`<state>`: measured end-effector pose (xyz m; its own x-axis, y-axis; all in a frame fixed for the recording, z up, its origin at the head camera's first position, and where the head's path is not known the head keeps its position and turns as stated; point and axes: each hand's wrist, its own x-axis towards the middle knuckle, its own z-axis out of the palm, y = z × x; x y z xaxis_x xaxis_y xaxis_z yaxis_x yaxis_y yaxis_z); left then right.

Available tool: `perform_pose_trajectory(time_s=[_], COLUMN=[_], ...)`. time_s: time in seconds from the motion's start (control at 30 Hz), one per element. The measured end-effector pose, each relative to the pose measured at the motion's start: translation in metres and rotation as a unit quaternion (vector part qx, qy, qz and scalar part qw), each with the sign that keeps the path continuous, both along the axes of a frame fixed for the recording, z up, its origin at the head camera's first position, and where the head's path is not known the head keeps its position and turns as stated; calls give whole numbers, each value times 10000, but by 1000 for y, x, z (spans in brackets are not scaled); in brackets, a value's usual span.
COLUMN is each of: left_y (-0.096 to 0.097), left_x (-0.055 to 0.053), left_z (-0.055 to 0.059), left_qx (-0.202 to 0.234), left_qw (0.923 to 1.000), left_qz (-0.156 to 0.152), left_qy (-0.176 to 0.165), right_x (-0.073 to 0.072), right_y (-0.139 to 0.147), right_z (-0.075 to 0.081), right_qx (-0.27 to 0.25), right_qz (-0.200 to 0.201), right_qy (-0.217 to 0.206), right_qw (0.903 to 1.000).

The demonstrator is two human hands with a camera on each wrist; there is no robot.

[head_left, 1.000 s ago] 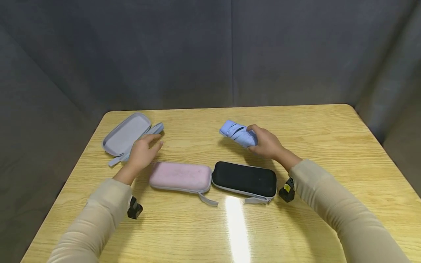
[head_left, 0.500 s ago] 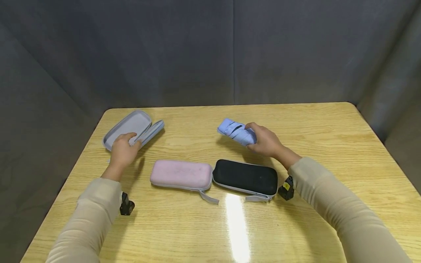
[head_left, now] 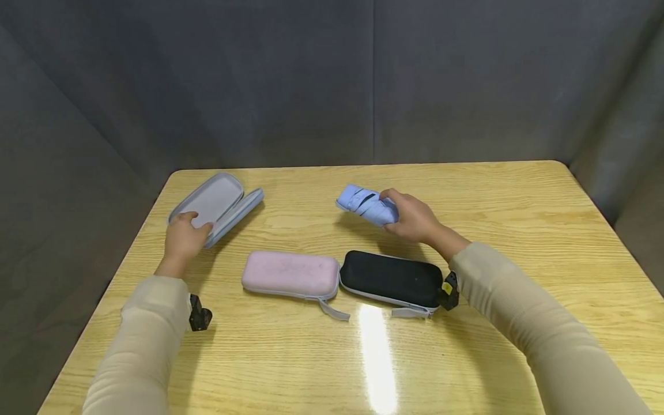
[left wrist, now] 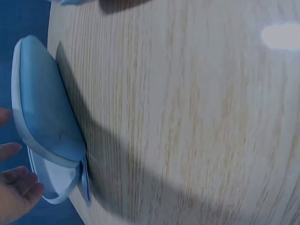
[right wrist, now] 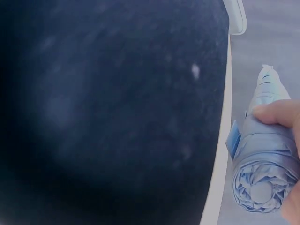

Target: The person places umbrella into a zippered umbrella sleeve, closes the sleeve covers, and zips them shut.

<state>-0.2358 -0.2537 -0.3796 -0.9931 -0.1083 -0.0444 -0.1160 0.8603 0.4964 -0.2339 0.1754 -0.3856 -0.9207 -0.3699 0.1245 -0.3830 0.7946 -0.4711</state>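
Observation:
At the back left lies a grey-blue zip case (head_left: pixel 210 202), its two halves spread apart with the pale inside showing. My left hand (head_left: pixel 184 235) is at the case's near end, fingers loosely bent and spread over it. In the left wrist view those fingers (left wrist: pixel 18 180) overlap the case's pale inside, and nothing is pinched between them. Right of centre, my right hand (head_left: pixel 412 216) grips a folded light-blue umbrella (head_left: pixel 365 203) by one end. The right wrist view shows the thumb across the umbrella's (right wrist: pixel 265 145) wrapped cloth, with its rolled end facing the camera.
A closed pink zip case (head_left: pixel 290 274) and a closed black zip case (head_left: pixel 391 279) lie end to end across the middle of the wooden table (head_left: pixel 290 369). Their grey pull straps point toward me. A dark curtain (head_left: pixel 311 86) hangs behind the table's far edge.
My left hand has moved left and toward me, to the near end of the open case. My right hand keeps holding the umbrella, shifted slightly left.

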Motion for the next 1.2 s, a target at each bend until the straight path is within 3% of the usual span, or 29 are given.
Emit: perform_pose_trajectory(time_s=[0.43,0.87,1.0,1.2], left_y=[-13,-23,-25,-25], left_x=[-5,-5,-4,-2], left_z=[-9,-14,-17,-26], left_qx=[174,942,1137,1239], left_qw=[9951,9812,9787,9759], left_qz=[892,1545,1612,1795], left_qy=[-387,-670,-572,1], right_x=[5,2,2,6], right_y=[-4,-8,-10,-8], right_z=[1,2,2,0], right_qx=[-15,-29,-55,-74], right_qz=[-87,63,117,104], right_qy=[-88,-133,-104,-90], right_qw=[9999,9999,9999,9999])
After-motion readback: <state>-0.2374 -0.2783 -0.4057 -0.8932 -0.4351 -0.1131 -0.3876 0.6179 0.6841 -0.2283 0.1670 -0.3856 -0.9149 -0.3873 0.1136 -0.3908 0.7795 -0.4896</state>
